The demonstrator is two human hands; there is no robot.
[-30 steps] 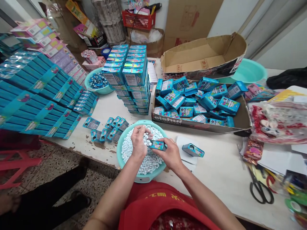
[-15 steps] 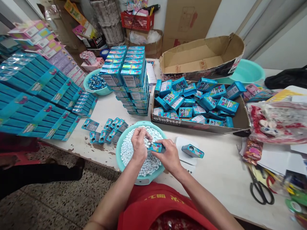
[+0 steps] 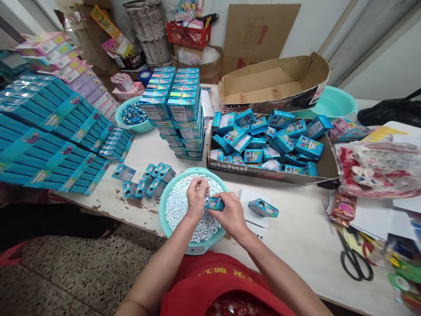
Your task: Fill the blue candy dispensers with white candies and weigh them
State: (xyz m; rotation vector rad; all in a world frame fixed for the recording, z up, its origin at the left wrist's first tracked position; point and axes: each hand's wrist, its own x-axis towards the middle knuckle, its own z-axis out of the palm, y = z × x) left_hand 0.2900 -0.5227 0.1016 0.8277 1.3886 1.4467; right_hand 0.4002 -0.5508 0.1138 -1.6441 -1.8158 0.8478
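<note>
A turquoise basin (image 3: 177, 206) full of small white candies stands at the table's front edge. Over it my right hand (image 3: 230, 213) grips a small blue box (image 3: 213, 203), held nearly level. My left hand (image 3: 196, 197) is at the box's left end, its fingers curled together; small white pieces show at the fingertips, too small to tell how they are held. Right of the basin another blue box (image 3: 263, 207) lies on a white card. Several blue boxes (image 3: 153, 186) with round openings lie left of the basin.
Stacked blue boxes (image 3: 184, 109) rise behind the basin. A carton (image 3: 272, 173) of blue boxes stands right of them. A bowl (image 3: 140, 127) holds blue-wrapped pieces. Packed blue trays (image 3: 52, 131) fill the left. Black scissors (image 3: 357, 263) lie at right. A person's dark-clothed leg (image 3: 66, 224) shows at lower left.
My left hand has shifted slightly right, closer to the box's end, and now covers more of it. My right hand still holds the box in about the same place.
</note>
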